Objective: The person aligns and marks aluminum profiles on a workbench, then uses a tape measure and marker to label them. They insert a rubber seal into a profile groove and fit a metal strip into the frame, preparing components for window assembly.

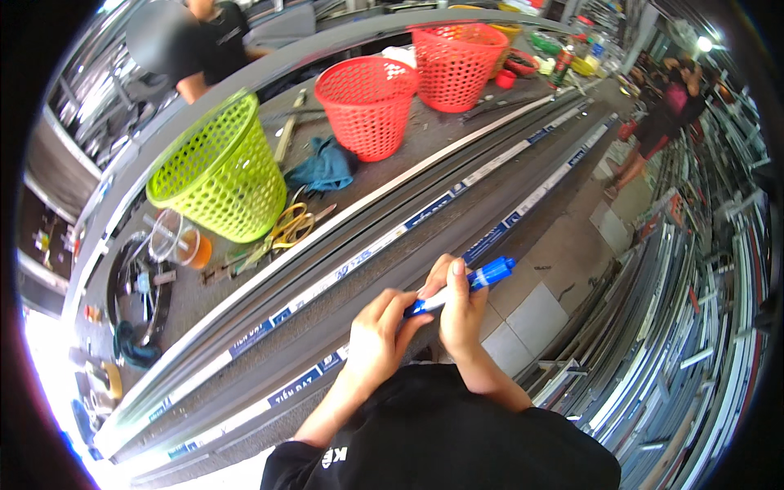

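Note:
Between my two hands is a blue and white marker pen (492,273), tilted up toward the right. My left hand (379,333) is closed around its lower left end, with the fingertips pinching it. My right hand (460,314) grips the pen near its middle, thumb laid along the barrel, and its blue end sticks out past the fingers. Both hands are just above the near edge of the workbench, over long metal profiles (359,263) with blue and white printed film. The pen's tip is hidden by my left fingers.
On the bench stand a green basket (220,167), a red basket (367,106) and another red basket (459,69). Nearby lie yellow-handled scissors (292,225), a blue cloth (324,166) and a tipped plastic cup (181,241). Metal bars (645,392) fill the right; people are farther off.

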A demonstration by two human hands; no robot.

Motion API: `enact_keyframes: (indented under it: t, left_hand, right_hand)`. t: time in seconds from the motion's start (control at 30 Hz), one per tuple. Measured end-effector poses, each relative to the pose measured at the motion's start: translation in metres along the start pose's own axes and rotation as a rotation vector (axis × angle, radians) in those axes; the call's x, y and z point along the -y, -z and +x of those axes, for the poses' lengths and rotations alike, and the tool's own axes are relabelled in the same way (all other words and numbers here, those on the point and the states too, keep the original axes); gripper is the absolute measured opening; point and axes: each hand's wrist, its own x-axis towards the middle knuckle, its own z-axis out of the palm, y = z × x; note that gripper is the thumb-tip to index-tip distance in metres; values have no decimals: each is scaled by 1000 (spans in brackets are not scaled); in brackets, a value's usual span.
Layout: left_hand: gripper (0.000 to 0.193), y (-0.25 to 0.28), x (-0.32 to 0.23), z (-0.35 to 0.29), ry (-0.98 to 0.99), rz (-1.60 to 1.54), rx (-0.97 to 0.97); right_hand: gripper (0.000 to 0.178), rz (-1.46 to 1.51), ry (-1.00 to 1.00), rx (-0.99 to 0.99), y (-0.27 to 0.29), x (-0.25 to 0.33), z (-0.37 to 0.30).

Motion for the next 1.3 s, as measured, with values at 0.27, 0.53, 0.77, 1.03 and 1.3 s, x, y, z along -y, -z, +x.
enact_keyframes:
  t: [0.27,0.53,0.77,1.03,1.3]
  left_hand:
    - [24,-14,-14,-15,120,-198,255]
    - [35,-16,-3,-12,546,-732,588]
    - [21,-13,-23,-7,0,-134,393]
    - [28,4,-17,-13,223,-477,632]
    - [33,35,76,11,457,79,236]
  right_hand:
    - [56,345,-31,32,10,-7,-13]
    - [48,336,-9,213,35,-8,-20]
    - [51,813,-66,144,44,32,-12]
    - [44,850,-87,334,32,31,-19]
    - [52,-200,-450,64,47,-62,-11]
